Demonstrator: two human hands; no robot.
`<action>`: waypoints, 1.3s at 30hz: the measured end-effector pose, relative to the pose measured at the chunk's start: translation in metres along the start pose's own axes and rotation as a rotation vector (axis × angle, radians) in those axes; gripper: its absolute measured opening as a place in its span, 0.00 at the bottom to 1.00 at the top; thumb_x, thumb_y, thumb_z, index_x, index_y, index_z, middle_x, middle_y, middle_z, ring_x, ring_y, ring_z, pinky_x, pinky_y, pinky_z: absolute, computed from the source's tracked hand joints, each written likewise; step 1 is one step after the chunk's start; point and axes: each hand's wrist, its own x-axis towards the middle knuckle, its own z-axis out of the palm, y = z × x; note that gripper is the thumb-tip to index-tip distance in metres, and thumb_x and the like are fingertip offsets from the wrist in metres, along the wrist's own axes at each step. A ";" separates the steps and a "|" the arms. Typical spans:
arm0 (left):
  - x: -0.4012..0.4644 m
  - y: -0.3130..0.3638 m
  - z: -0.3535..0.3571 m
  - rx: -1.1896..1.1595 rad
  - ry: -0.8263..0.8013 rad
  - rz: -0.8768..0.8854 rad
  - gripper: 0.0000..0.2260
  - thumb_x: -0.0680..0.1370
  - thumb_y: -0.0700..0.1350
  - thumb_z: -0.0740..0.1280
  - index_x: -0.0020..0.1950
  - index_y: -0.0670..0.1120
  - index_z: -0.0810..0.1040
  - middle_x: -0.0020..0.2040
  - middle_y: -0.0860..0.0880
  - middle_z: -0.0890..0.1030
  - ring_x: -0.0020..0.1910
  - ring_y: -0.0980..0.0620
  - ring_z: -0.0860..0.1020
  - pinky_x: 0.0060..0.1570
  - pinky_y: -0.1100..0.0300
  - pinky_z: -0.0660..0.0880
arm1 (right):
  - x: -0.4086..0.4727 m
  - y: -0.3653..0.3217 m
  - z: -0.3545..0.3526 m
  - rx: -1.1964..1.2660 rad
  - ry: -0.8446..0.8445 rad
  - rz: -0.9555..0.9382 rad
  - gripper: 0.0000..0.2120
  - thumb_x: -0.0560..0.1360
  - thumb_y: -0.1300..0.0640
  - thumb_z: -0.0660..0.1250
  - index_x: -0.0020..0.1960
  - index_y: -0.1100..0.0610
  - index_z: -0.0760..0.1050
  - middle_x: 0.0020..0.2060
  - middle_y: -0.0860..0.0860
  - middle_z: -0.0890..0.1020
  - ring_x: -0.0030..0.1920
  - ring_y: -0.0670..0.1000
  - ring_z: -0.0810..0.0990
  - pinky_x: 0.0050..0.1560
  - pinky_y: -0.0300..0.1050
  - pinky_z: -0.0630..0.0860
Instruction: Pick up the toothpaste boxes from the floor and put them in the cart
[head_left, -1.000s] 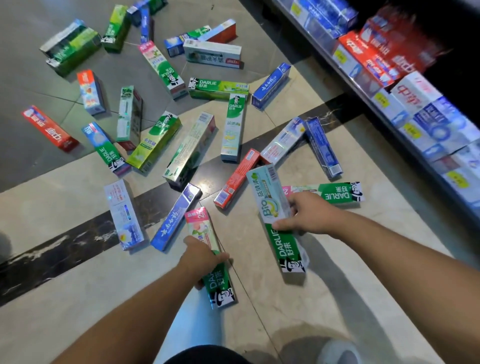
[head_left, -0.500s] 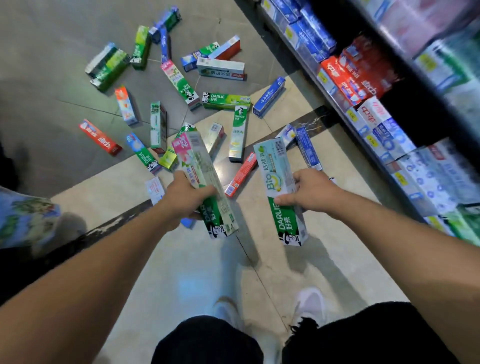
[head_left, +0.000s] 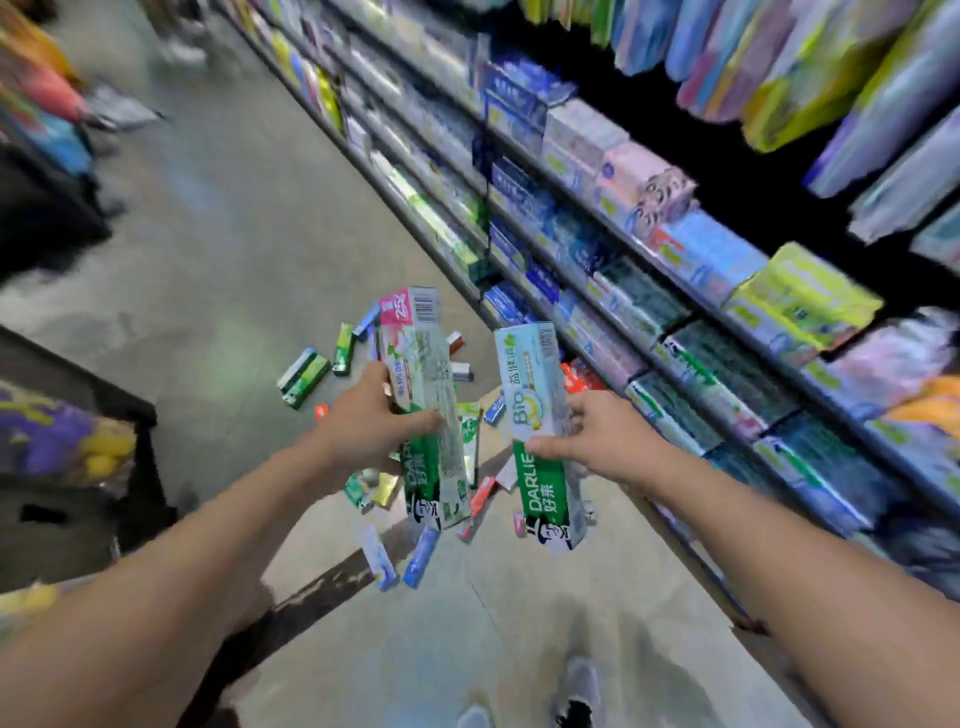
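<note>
The whole view is smeared by motion, so the print on the shelf (head_left: 675, 291) stock at right cannot be read, and the dark cart (head_left: 124, 415) at the left edge is cut off, its contents only a purple and yellow blur. The left hand (head_left: 363, 426) has its fingers curled round a pink-topped Darlie box (head_left: 426, 405), held nearly upright above the floor (head_left: 249, 249); the palm hides the box's middle. The right hand (head_left: 597, 441) pinches a pale blue Bio Darlie box (head_left: 540, 415) between thumb and fingers, just beside the pink-topped box and nearer the shelf. Both boxes cover part of the loose boxes (head_left: 306, 371) scattered on the floor beyond them, many too small or blurred to name. Below the boxes, a grey shoe (head_left: 582, 675) shows by the frame's bottom edge.
</note>
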 end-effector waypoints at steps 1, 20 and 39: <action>-0.011 0.023 -0.008 0.024 0.006 0.037 0.30 0.65 0.52 0.79 0.63 0.53 0.69 0.55 0.47 0.83 0.48 0.44 0.85 0.38 0.43 0.83 | -0.012 -0.017 -0.010 0.010 0.028 -0.012 0.08 0.68 0.50 0.79 0.41 0.46 0.80 0.35 0.41 0.84 0.39 0.42 0.84 0.35 0.38 0.77; -0.097 0.179 0.050 0.429 -0.320 0.411 0.23 0.72 0.50 0.77 0.59 0.51 0.68 0.54 0.49 0.79 0.49 0.46 0.83 0.40 0.47 0.84 | -0.231 -0.054 -0.070 0.173 0.609 0.132 0.12 0.69 0.47 0.78 0.47 0.51 0.80 0.48 0.50 0.85 0.47 0.49 0.84 0.44 0.49 0.83; -0.348 0.226 0.479 0.879 -0.935 0.853 0.36 0.74 0.57 0.74 0.74 0.52 0.57 0.55 0.55 0.69 0.43 0.54 0.76 0.40 0.51 0.82 | -0.656 0.163 -0.091 0.452 1.224 0.497 0.09 0.70 0.47 0.77 0.42 0.51 0.81 0.38 0.48 0.86 0.36 0.45 0.85 0.34 0.40 0.81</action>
